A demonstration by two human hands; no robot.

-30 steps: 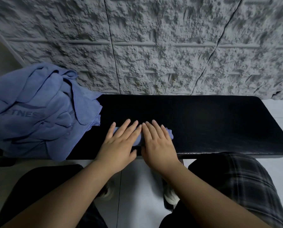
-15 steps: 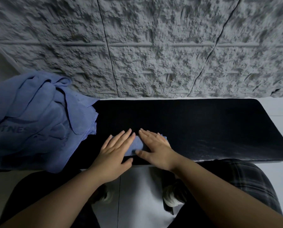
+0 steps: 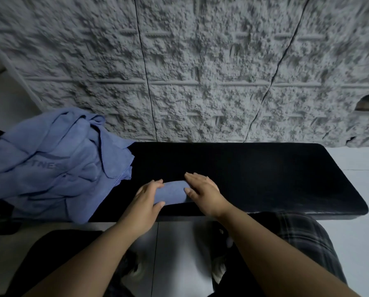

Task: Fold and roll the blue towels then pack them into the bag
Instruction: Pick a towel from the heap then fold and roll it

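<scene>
While the rolled blue towel lies near the worktop's front edge, left of the middle, its long axis runs along that edge, left to right, so each end points into one hand. The left hand cups the left end, fingers curled over the far side and thumb under the near side, holding it. The right hand covers the right end with fingers laid fairly straight over the top and the thumb against the near face; whether it presses or truly grasps I cannot tell for certain, though it looks more like pressing. Both hands are equally near, one at each end, and only the middle of the roll shows between them. A heap of loose blue towels sits on the worktop's left end, just beside the left hand. No bag is in view, so a lift would probably need both ends pinched so the roll does not unwind.
</scene>
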